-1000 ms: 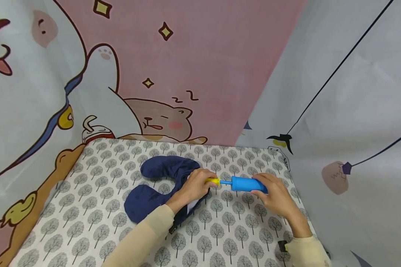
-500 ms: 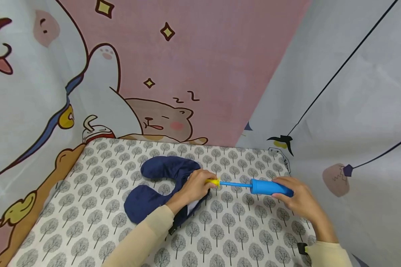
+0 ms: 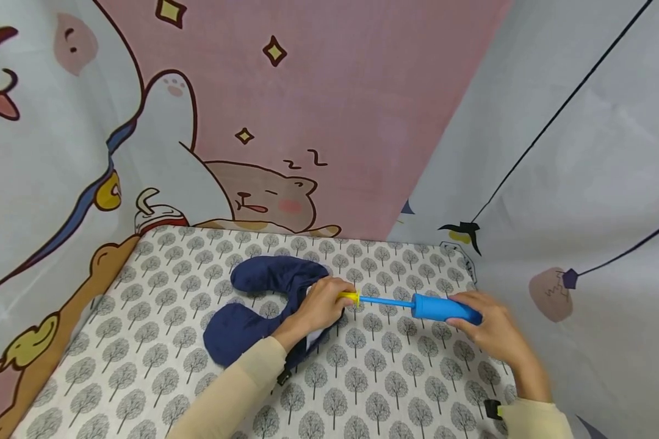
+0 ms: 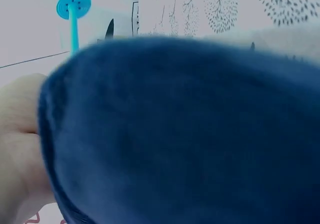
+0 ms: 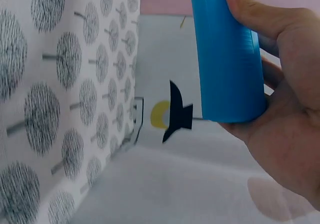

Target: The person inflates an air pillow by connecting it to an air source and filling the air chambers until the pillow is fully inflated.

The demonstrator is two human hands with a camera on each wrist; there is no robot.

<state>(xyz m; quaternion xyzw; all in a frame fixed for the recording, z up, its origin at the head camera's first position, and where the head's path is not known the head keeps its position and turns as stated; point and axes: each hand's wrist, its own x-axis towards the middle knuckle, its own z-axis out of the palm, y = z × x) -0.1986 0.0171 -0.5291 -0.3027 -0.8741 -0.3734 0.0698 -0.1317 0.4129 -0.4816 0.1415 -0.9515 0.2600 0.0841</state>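
A navy blue U-shaped neck pillow (image 3: 241, 334) lies on the table, its opening toward the left. My left hand (image 3: 322, 303) lies over the pillow's curved right side and grips the yellow end piece (image 3: 349, 297) of a hand air pump. The thin blue rod (image 3: 385, 302) is drawn well out, linking that end to the blue pump barrel (image 3: 435, 308). My right hand (image 3: 491, 323) holds the barrel's far end, thumb on one side and fingers behind it. In the left wrist view, navy fabric (image 4: 175, 129) fills most of the picture and hides the left fingers.
The tabletop cloth (image 3: 357, 378) is white with a printed pattern of grey trees. A hanging sheet with cartoon animals (image 3: 274, 201) rises behind the table, and a pale sheet (image 3: 598, 341) stands close along the right side, near the right arm.
My right hand has moved to the right with the barrel, exposing more of the rod, then stayed nearly still over the last half second. The left hand and pillow have hardly moved.
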